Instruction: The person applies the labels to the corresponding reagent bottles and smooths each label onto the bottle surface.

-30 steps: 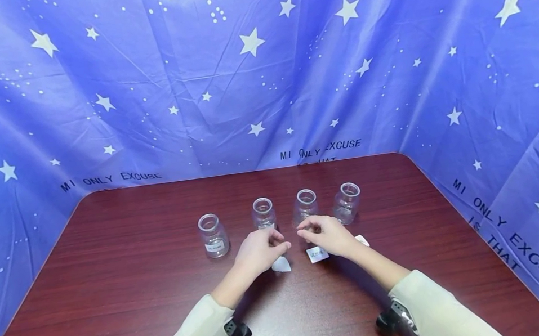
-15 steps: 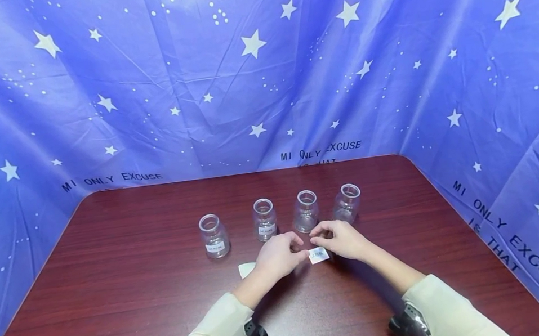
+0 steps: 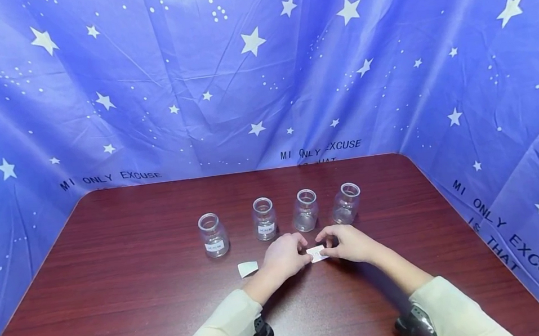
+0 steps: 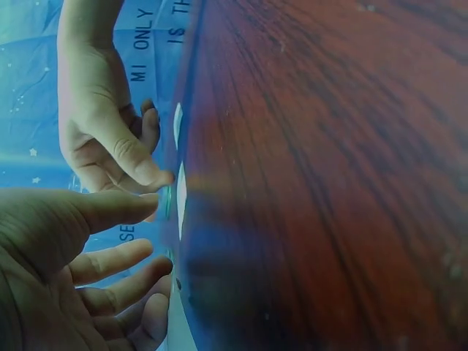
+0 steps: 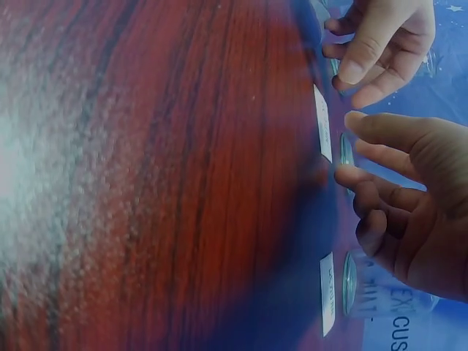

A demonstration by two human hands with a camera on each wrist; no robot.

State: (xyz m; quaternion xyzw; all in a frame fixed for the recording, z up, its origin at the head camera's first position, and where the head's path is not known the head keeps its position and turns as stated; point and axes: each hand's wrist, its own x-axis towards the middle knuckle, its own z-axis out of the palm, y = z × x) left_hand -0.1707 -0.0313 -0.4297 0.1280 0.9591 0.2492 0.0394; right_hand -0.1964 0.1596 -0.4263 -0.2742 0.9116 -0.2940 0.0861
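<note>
A small white label with dark print (image 3: pixel 317 253) lies on the table between my two hands. My left hand (image 3: pixel 283 257) is at its left edge, thumb and fingers spread apart around nothing. My right hand (image 3: pixel 350 243) reaches in from the other side, its thumb overlapping the label's right edge in the head view. In the right wrist view, the label (image 5: pixel 322 124) lies flat, with a gap showing between my right thumb and fingers. Left of my left hand is a blank white paper piece (image 3: pixel 248 269). Another printed label (image 5: pixel 327 294), hidden by my right hand in the head view, lies farther right.
Several clear glass jars stand in a row behind the hands. The leftmost jar (image 3: pixel 213 235) and the second jar (image 3: pixel 264 220) bear white labels; the third jar (image 3: pixel 305 211) and the rightmost jar (image 3: pixel 347 204) show none. A starry blue curtain (image 3: pixel 216 73) surrounds the dark red table (image 3: pixel 138 299).
Both hands have shifted right and slightly nearer, with my left hand now beside the printed label. The blank paper piece has moved left. The second jar's label has come into full view.
</note>
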